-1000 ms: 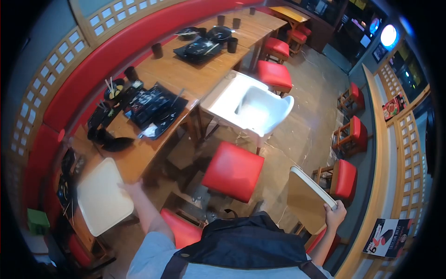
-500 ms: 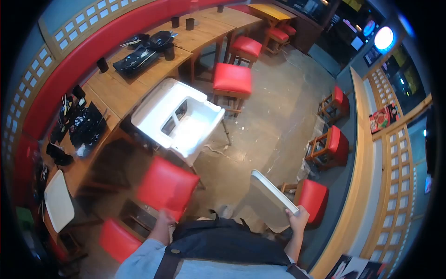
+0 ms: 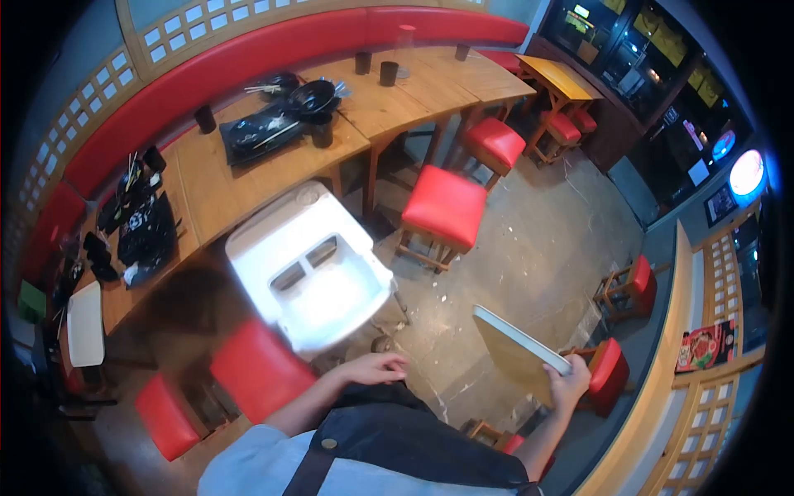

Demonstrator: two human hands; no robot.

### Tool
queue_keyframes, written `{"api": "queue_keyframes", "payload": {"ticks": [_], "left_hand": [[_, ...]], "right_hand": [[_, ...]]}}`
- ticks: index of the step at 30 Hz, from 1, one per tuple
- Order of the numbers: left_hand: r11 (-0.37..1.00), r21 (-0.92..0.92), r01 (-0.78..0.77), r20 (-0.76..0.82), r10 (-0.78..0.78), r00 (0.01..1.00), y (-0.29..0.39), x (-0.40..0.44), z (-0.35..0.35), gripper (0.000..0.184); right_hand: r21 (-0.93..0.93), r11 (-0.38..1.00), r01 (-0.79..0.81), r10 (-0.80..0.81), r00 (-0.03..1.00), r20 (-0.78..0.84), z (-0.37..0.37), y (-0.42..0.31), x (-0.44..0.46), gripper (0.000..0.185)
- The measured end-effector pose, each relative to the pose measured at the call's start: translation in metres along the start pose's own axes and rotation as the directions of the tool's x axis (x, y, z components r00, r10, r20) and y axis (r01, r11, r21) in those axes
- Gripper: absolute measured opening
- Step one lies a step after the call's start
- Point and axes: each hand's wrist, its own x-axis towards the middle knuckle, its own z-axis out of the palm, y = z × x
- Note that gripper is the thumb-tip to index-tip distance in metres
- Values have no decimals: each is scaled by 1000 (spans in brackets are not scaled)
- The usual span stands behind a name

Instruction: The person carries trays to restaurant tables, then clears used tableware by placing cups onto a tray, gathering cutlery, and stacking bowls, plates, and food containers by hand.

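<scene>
My right hand (image 3: pixel 571 382) grips the near end of a tray (image 3: pixel 519 337), held on edge at my right side with its pale rim facing up. My left hand (image 3: pixel 379 368) is in front of my dark apron, holding nothing, its fingers loosely bent and apart. Just beyond that hand stands a white high chair (image 3: pixel 335 302) with its own tray, pushed close to the table. A red stool (image 3: pixel 269 368) is left of my left forearm, with another red stool (image 3: pixel 168 413) beside it.
Black plates (image 3: pixel 260 135), bowls and cups lie used on the wooden table (image 3: pixel 207 194) along the red bench (image 3: pixel 281 45). A cream tray (image 3: pixel 86 325) rests at far left. Red stools (image 3: pixel 447 207) stand along the aisle, others by the right-hand counter (image 3: pixel 641 388). Scraps litter the floor.
My left hand has come away from the red stool and moved right, in front of my apron. The view has shifted; my right hand still holds the tray.
</scene>
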Motion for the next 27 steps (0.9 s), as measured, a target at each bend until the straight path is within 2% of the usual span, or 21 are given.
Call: {"api": "queue_keyframes", "payload": {"ticks": [1,2,3,4,6,8,9,10,11,12,14,16,18,19,21,22,23,24,25,26,27], "left_hand": [[1000,-1,-4,-6,4,1000,20,28,-8,46],[962,-272,-32,-84,10,996,41,52,-11,52],[848,-523,-89,-165,2,986,61,73,-19,59],[840,-531,-110,-179,15,984,78,93,-36,59],[599,-782,-169,-373,-235,897,113,127,-77,75],[392,-894,-219,-306,-174,936,150,148,-129,90],[316,-896,-311,-311,54,949,156,159,-156,91],[222,-898,-380,-314,279,907,160,172,-181,91],[145,-802,-579,-527,285,801,199,171,-187,90],[20,-705,-709,-677,277,682,216,180,-202,88],[-71,-649,-758,-746,257,615,214,199,-240,73],[191,-601,-776,-784,49,619,191,222,-278,59],[176,-472,-863,-871,55,488,201,234,-294,60],[178,-452,-874,-882,55,468,201,246,-302,60],[-22,-291,-957,-957,13,291,195,273,-319,65],[-14,-283,-959,-959,8,283,199,289,-332,65],[-28,-163,-986,-985,-61,164,204,308,-345,67],[-39,-37,-999,-990,-133,42,207,327,-358,68],[-50,7,-999,-989,-146,0,207,343,-374,68],[-54,20,-998,-988,-155,-11,205,360,-391,68],[-62,59,-996,-976,-212,-45,201,375,-407,67]], "right_hand": [[179,984,27,-31,999,20,-5,-7,31,35],[346,937,41,-61,997,46,-11,-9,57,35],[460,873,160,-177,984,-6,-14,-4,86,37],[564,777,281,-290,954,-76,-16,-2,119,38],[716,588,376,-464,882,-82,-14,-7,181,43],[740,547,393,-466,877,-121,17,11,245,40],[807,489,331,-413,903,-119,41,12,270,39],[864,425,268,-358,927,-112,66,10,296,37],[912,328,245,-395,913,-103,92,2,320,36],[949,230,218,-436,894,-99,120,-7,343,35],[985,5,174,-442,884,-154,189,-3,387,34],[979,-195,54,-447,884,-137,240,-29,432,20],[959,-242,-151,-243,966,91,294,-52,483,18],[953,-255,-162,-258,962,94,318,-69,510,18],[818,-247,-520,-212,853,478,359,-92,554,37],[771,-85,-631,-259,761,595,406,-78,575,47],[730,-66,-680,-357,699,619,469,-43,589,45],[659,38,-751,-256,630,733,481,-44,586,42],[567,0,-824,-238,551,800,487,-43,582,36],[521,79,-850,-112,512,852,486,-47,576,31],[478,70,-876,-156,463,872,498,-34,570,29]]}}
